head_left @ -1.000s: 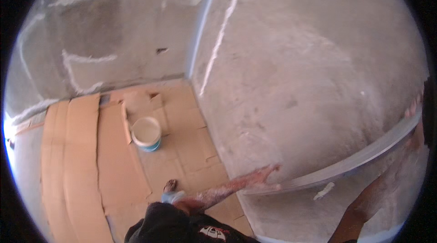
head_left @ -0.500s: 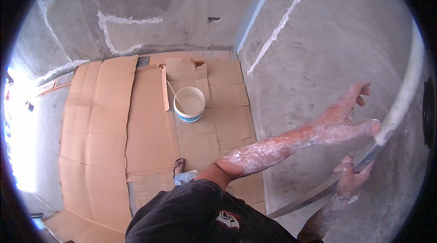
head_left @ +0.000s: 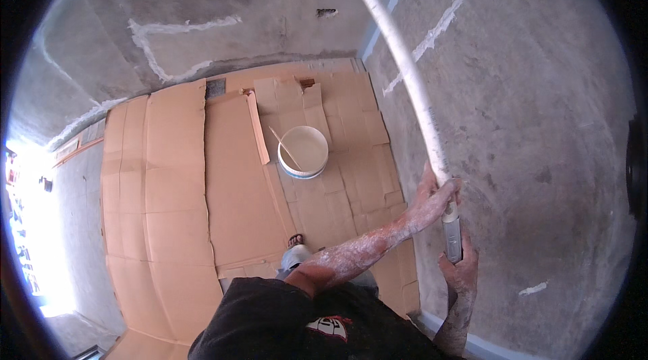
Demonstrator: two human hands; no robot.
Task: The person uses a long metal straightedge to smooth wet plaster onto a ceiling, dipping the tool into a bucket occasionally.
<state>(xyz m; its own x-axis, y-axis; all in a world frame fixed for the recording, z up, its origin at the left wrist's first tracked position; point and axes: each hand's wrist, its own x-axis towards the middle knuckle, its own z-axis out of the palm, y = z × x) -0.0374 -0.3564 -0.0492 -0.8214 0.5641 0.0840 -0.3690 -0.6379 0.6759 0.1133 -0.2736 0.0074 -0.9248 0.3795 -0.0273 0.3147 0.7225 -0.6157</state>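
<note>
A long white pole slants from the top of the view down toward me, its far tip dark and its near end a grey metal-looking section. My left hand, powdered white, is wrapped around the lower white part, just above the grey section. Around the grey section itself, lower down, my right hand is closed. White powder also coats my left forearm. The pole passes in front of the grey wall on the right, and whatever its far tip meets lies outside the view.
A white bucket of pale mix with a stick in it stands on cardboard sheets covering the floor. Grey walls with white filled lines rise ahead and at right. Bright light comes from an opening at left.
The pole has swung from the right edge to the middle, its far part now pointing up and ahead. My left hand, fingers spread before, has closed around it; my right hand keeps its hold.
</note>
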